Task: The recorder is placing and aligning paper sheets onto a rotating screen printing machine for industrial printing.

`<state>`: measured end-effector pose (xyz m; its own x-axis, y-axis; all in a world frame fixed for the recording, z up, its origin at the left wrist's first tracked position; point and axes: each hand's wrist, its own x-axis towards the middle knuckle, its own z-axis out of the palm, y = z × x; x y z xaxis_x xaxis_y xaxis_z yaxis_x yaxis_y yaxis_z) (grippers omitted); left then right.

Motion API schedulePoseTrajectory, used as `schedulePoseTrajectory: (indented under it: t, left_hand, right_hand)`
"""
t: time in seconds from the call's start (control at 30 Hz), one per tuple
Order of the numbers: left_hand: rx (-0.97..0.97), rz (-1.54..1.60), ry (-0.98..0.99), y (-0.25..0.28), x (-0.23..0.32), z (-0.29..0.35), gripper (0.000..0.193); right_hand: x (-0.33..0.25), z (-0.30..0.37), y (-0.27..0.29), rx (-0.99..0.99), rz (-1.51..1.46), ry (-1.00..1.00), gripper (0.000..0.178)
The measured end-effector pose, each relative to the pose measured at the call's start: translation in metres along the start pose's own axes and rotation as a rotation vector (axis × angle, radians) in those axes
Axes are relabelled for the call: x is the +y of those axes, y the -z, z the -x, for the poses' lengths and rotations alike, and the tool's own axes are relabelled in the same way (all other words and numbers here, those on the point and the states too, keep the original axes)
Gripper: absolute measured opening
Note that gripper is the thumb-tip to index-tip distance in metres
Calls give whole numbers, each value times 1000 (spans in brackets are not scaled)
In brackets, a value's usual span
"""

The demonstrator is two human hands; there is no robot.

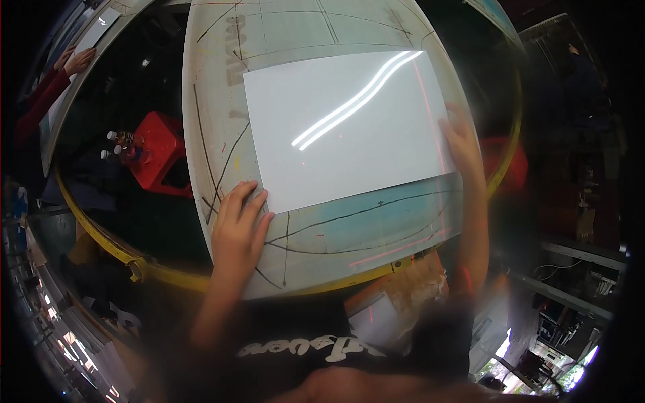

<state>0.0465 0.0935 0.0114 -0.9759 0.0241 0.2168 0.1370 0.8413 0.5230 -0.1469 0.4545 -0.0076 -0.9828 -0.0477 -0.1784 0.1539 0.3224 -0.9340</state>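
A glossy white sheet [336, 154] lies on a pale board [222, 101] marked with dark curved lines, with bright reflections across its surface. At the sheet's lower left corner rests my left hand [238, 218]; its fingers are stretched out over the board, the tips touching the sheet's edge. My right hand [462, 138] is at the right edge of the sheet, its fingers bent around that edge; its far fingers are partly hidden and blurred. A thin red light line runs down the sheet near this hand and onto the board's blue-tinted near part [376, 211].
A yellow rim [175, 277] curves around below the board. To the left, bottles [127, 149] stand on a red stool [159, 151]; another red object [505, 163] shows at right. Another person's hand [79, 62] touches a board at upper left. An orange-brown surface [426, 272] lies near me.
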Motion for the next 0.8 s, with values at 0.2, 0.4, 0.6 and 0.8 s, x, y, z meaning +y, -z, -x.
schedulePoseTrajectory:
  t: [0.2,0.4,0.6,0.8]
  left_hand:
    - [-12,-31,-10,2,2,-2,30]
    - [-49,-79,-7,6,8,-8,29]
    - [-31,-81,3,8,8,-6,26]
    - [-52,-37,44,7,10,-6,25]
  right_hand:
    - [-2,1,-6,109,188,152,38]
    - [8,-5,0,240,524,350,34]
    - [14,-6,-4,225,465,337,34]
    - [15,-4,-1,208,494,299,35]
